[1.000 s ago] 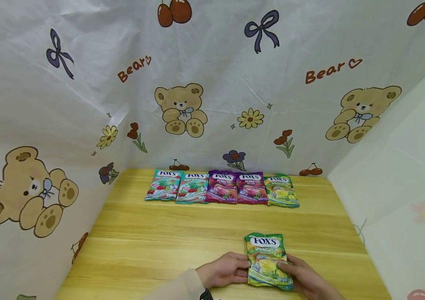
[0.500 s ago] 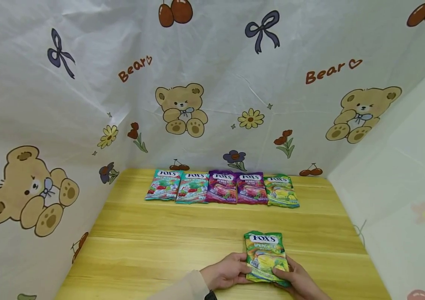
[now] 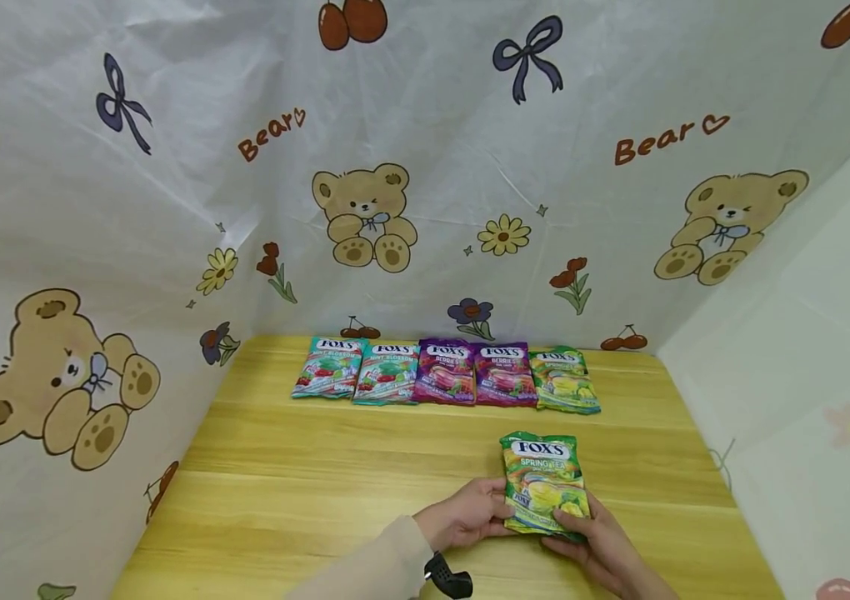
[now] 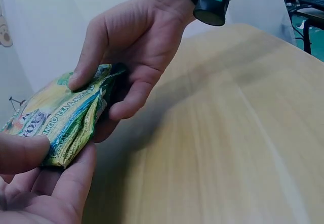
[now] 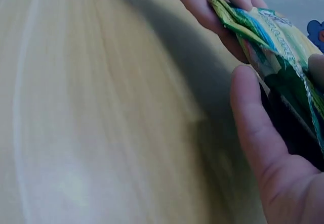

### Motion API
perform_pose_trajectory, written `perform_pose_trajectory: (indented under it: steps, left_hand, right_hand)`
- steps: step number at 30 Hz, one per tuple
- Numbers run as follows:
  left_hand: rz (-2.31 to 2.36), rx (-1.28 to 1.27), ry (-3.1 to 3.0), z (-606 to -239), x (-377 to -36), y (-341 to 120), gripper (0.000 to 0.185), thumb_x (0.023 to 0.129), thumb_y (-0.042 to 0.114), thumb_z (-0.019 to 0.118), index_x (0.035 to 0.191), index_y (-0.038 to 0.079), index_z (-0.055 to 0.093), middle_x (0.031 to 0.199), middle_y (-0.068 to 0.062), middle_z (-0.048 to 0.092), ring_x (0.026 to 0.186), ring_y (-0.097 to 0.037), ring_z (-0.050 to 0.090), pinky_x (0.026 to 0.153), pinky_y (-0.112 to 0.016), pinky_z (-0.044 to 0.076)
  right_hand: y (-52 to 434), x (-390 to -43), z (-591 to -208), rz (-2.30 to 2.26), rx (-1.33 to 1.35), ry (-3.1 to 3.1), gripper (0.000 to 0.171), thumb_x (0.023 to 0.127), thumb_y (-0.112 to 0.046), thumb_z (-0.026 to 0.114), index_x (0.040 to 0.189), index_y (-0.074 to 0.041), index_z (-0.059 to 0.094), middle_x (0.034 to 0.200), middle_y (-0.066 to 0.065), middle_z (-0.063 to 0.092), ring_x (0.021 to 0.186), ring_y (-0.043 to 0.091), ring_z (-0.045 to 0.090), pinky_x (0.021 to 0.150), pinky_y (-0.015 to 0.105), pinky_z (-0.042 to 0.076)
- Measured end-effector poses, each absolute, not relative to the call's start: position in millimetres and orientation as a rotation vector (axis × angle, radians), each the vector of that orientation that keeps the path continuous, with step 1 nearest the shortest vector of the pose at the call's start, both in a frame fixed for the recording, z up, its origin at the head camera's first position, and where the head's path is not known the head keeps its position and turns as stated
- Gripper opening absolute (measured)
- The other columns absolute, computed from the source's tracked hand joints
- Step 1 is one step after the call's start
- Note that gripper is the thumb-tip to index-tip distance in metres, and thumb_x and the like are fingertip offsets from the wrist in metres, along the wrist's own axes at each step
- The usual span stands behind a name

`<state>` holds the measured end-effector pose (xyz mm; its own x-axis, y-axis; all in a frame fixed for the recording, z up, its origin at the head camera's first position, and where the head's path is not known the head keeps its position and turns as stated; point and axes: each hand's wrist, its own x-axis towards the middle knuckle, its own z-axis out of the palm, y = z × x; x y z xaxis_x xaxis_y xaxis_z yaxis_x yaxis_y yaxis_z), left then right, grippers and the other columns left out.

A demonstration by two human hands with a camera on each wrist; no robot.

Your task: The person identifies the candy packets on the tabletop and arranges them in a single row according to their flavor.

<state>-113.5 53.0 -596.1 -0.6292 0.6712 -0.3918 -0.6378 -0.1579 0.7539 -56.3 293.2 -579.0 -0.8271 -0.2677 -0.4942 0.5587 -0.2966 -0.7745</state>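
A green Fox's Spring Tea candy bag [image 3: 543,482] is held tilted up just above the wooden table [image 3: 297,492], near its front edge. My left hand [image 3: 481,512] pinches the bag's lower left edge, thumb on top. My right hand [image 3: 578,529] grips the lower right corner, thumb on the front and fingers underneath. In the left wrist view the left hand [image 4: 121,62] clasps the bag [image 4: 63,115] while the right thumb [image 4: 20,153] presses on its near end. In the right wrist view the bag [image 5: 273,37] lies over the right hand [image 5: 263,148].
A row of five candy bags lies along the table's back edge: two teal ones [image 3: 357,371], two purple ones [image 3: 476,373] and a green one [image 3: 563,380]. Bear-print sheets [image 3: 170,208] wall the table on the left, back and right.
Both hands have raised the green bag off the table and moved it a little away from me, toward the back row; it now stands more upright.
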Motion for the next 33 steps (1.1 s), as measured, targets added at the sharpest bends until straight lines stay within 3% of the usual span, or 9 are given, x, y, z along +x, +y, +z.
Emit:
perform_pose_trajectory:
  steps: [6,12,19,24,29,33]
  left_hand:
    - [1.903,0.048,1.273,-585,-134,71,0.054,0.101,-0.009,0.052,0.153,0.003,0.047,0.136,-0.016,0.067,0.124,-0.034,0.065,0.103,-0.05,0.056]
    - [1.901,0.063,1.32,-571,-154,87,0.052,0.101,-0.008,0.053,0.151,0.003,0.049,0.134,-0.016,0.068,0.121,-0.033,0.067,0.102,-0.049,0.057]
    - [1.892,-0.016,1.457,-559,-174,106,0.045,0.1,-0.005,0.059,0.144,0.002,0.057,0.121,-0.01,0.074,0.109,-0.027,0.073,0.094,-0.043,0.061]
    - [1.933,-0.07,1.527,-552,-189,123,0.038,0.099,-0.003,0.062,0.136,-0.001,0.064,0.115,-0.012,0.076,0.103,-0.028,0.075,0.091,-0.042,0.062]
    - [1.966,-0.155,1.548,-547,-203,138,0.04,0.097,-0.005,0.063,0.138,-0.004,0.062,0.12,-0.017,0.072,0.105,-0.03,0.074,0.09,-0.043,0.063]
    - [1.988,-0.235,1.539,-541,-214,151,0.039,0.096,-0.005,0.065,0.135,-0.005,0.064,0.112,-0.017,0.072,0.099,-0.028,0.073,0.089,-0.042,0.063]
  right_hand:
    - [303,-75,-566,-2.211,0.392,1.446,0.079,0.107,-0.013,0.055,0.164,-0.012,0.0,0.123,-0.002,0.067,0.117,0.023,0.069,0.106,0.046,0.055]
    - [314,-95,-557,-2.191,0.394,1.595,0.07,0.106,-0.012,0.058,0.159,-0.013,0.013,0.119,-0.004,0.068,0.111,0.019,0.072,0.101,0.039,0.058]
    - [333,-114,-554,-2.231,0.29,1.636,0.045,0.106,-0.005,0.056,0.14,-0.026,0.036,0.117,-0.007,0.069,0.108,0.015,0.073,0.098,0.034,0.059]
    - [349,-131,-550,-2.271,0.184,1.666,0.045,0.106,-0.002,0.054,0.136,-0.032,0.041,0.118,-0.009,0.07,0.108,0.013,0.072,0.096,0.033,0.06]
    - [363,-148,-544,-2.333,0.14,1.621,0.045,0.106,0.001,0.052,0.136,-0.031,0.043,0.117,-0.005,0.072,0.106,0.015,0.073,0.093,0.032,0.062]
    - [373,-159,-539,-2.467,0.174,1.497,0.041,0.107,0.003,0.048,0.135,-0.027,0.05,0.115,0.001,0.074,0.102,0.017,0.075,0.091,0.032,0.062]
